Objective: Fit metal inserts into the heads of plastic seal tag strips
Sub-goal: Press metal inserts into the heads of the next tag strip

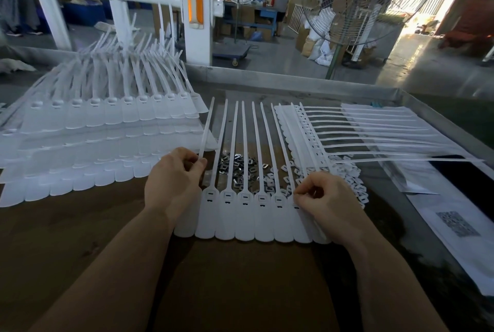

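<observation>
Lying flat near the front edge of the brown desk (80, 238) is a joined row of white seal tag strips (246, 214), their wide flat ends toward the person and their thin tails pointing to the far edge. Each strip has a small head with a dark slot in it. The left hand (171, 184) is at the left end of the row, and its thumb and finger pinch the thin tail of the first strip. The right hand (326, 198) is curled at the right end of the row, with its fingertips pressed together on a head there. If it holds a small piece, that is hidden.

Under the tails, toward the middle of the desk, lies a pile of shiny metal inserts (240, 168). Just right of them is a heap of small white plastic pieces (350, 182). More rows of strips are stacked in a big pile (88, 131) by the left edge. Another pile (347, 128) lies by the right edge, with tails pointing right. White paper sheets (449, 230) lie along the right edge.
</observation>
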Motion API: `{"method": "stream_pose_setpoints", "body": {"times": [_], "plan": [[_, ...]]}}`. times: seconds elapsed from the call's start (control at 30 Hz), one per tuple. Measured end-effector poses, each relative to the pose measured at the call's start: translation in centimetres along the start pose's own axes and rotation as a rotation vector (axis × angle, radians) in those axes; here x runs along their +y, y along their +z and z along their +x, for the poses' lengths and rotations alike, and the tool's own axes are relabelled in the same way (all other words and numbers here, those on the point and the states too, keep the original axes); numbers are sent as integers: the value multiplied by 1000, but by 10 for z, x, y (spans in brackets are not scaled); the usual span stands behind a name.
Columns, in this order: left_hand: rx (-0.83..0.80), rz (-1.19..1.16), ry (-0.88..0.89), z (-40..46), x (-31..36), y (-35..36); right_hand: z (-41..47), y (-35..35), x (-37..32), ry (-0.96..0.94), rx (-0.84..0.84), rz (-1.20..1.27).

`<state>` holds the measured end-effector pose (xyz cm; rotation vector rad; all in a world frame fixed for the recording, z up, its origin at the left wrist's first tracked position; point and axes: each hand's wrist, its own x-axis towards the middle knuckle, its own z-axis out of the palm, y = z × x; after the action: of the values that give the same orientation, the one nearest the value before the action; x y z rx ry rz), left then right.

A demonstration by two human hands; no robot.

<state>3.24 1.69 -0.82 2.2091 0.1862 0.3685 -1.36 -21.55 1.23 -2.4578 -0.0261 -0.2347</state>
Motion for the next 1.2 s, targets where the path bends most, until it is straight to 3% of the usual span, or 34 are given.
{"method": "stream_pose_setpoints", "body": {"times": [0.3,0.47,0.63,0.8,1.0,1.2], "plan": [[2,0,7,0,-1,-1,4,1,-1,130,-4,181],[-1,-1,10,0,-1,-1,2,2,2,86,14,150],[-2,3,13,-1,-1,-1,5,8,3,107,210,248],[-10,-7,10,-2,0,-2,8,14,10,26,309,-35],[-14,-8,11,-2,1,-2,11,21,10,-40,276,-272],[-23,7,14,-1,2,-2,13,21,8,-20,279,-321]]}}
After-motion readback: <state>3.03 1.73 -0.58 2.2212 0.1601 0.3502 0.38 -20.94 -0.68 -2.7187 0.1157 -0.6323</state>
